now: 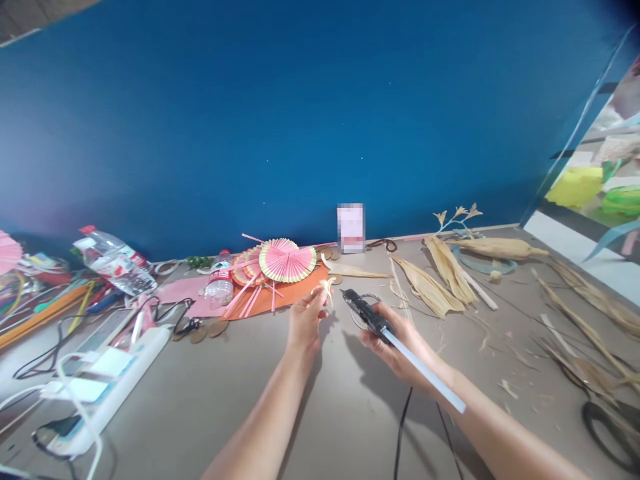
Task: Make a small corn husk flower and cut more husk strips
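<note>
Pinched in the fingers of my left hand [306, 320] is a small pale husk flower [325, 291], held upright above the table. My right hand [393, 337] is wrapped round a black hot glue gun [367, 313]. A long whitish glue stick [425, 370] sticks out of the gun's rear, over my right wrist. The gun's nozzle points toward the flower, with a small gap between them. Dried corn husks [430, 287] lie to the right of the gun. The gun's trigger is hidden by my fingers.
Pink paper fans [287, 260] lie on orange paper [300, 293] at the back. Plastic bottles [120, 267] and a white power strip [115, 387] are on the left. Black-handled scissors [607, 433] rest at right. A blue partition [320, 120] rises behind. A black cord [403, 427] runs below my right arm.
</note>
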`<move>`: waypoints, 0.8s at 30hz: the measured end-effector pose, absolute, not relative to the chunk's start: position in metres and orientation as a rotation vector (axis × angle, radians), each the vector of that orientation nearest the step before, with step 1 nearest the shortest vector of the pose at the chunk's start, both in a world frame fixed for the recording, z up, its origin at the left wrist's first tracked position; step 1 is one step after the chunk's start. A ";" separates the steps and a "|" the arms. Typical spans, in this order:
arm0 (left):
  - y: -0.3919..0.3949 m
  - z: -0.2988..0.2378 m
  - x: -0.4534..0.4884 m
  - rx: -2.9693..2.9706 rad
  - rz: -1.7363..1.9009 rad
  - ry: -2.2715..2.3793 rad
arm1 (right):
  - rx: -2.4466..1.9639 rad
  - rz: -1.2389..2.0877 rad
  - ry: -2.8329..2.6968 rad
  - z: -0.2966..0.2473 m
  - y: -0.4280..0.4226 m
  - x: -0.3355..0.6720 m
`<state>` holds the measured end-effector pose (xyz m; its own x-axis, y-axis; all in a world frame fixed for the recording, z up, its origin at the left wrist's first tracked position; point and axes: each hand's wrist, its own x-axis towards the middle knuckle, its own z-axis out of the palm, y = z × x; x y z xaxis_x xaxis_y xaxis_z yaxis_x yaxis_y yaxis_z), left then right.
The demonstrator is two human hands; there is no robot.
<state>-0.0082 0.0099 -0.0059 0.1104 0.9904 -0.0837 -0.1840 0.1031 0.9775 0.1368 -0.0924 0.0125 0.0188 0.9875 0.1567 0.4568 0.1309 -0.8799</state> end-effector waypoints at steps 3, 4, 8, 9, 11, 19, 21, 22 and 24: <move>0.008 -0.008 -0.007 1.156 1.144 1.022 | -1.432 0.827 -1.578 0.010 -0.092 0.136; 0.007 -0.008 -0.007 1.171 1.147 1.013 | -1.437 0.829 -1.576 0.008 -0.092 0.137; 0.004 -0.007 -0.005 1.170 1.167 0.995 | -1.440 0.837 -1.537 0.007 -0.091 0.138; 0.003 -0.007 -0.005 1.165 1.170 0.992 | -1.441 0.840 -1.532 0.007 -0.090 0.138; 0.003 -0.008 -0.004 1.159 1.171 0.990 | -1.447 0.839 -1.527 0.008 -0.090 0.137; 0.001 -0.005 -0.003 1.163 1.176 0.995 | -1.465 0.816 -1.533 0.006 -0.089 0.138; 0.001 -0.004 -0.003 1.165 1.178 0.998 | -1.472 0.813 -1.536 0.006 -0.089 0.138; 0.000 -0.004 -0.003 1.167 1.177 1.001 | -1.472 0.813 -1.534 0.006 -0.089 0.137; 0.000 -0.003 -0.003 1.173 1.177 1.006 | -1.469 0.815 -1.531 0.006 -0.089 0.137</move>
